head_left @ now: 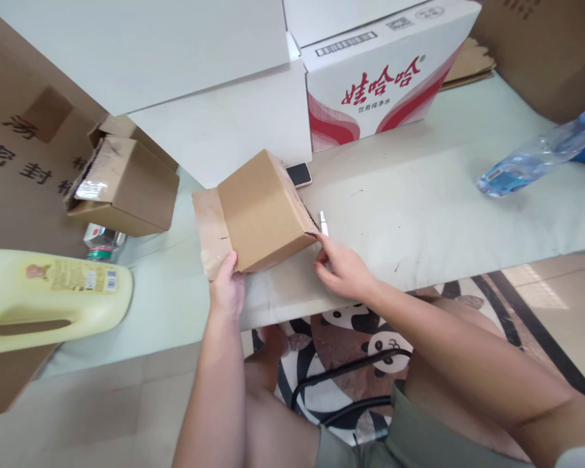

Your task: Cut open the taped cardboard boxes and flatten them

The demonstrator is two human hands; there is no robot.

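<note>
Brown and tilted, a cardboard box (268, 211) is slanting over the table (394, 214) in the head view, its flap (210, 224) extending leftward. The left hand (227, 289) is pinching it near the flap's fold. The right hand (344, 266) is touching the right corner; whether it is pinching, I cannot tell. A white pen-like item (324, 224) is lying just beyond.
</note>
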